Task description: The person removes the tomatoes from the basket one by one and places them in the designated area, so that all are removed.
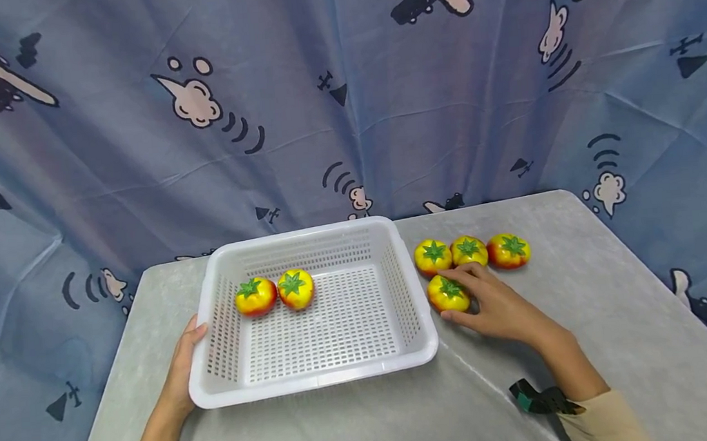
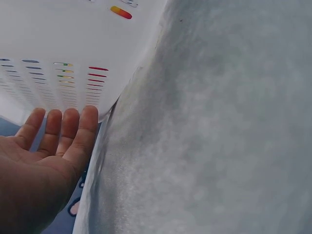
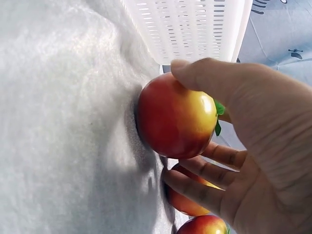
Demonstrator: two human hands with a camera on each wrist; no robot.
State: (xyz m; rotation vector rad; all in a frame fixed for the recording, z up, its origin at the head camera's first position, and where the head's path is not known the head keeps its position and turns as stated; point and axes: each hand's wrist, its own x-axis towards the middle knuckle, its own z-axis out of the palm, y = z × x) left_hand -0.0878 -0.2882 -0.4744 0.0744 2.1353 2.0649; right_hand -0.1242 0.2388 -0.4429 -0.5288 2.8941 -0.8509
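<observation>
A white plastic basket (image 1: 316,383) with slotted walls stands on the table, two red-and-yellow tomatoes inside near its left end: one tomato (image 1: 256,296) beside another tomato (image 1: 296,289). My left hand (image 1: 184,365) holds the basket's left side at the rim; in the left wrist view its fingers (image 2: 80,136) lie against the outer wall. Right of the basket, my right hand (image 1: 500,306) grips a tomato (image 1: 448,296) with a green leafy top. The right wrist view has the thumb (image 3: 195,73) on one side of this tomato and the fingers on the other.
Behind the right hand, a row holds a tomato (image 1: 433,256) nearest the basket, a middle tomato (image 1: 469,250) and a right-hand tomato (image 1: 508,250). A grey cloth covers the table (image 1: 370,427). A blue patterned curtain (image 1: 295,114) hangs along the table's back edge.
</observation>
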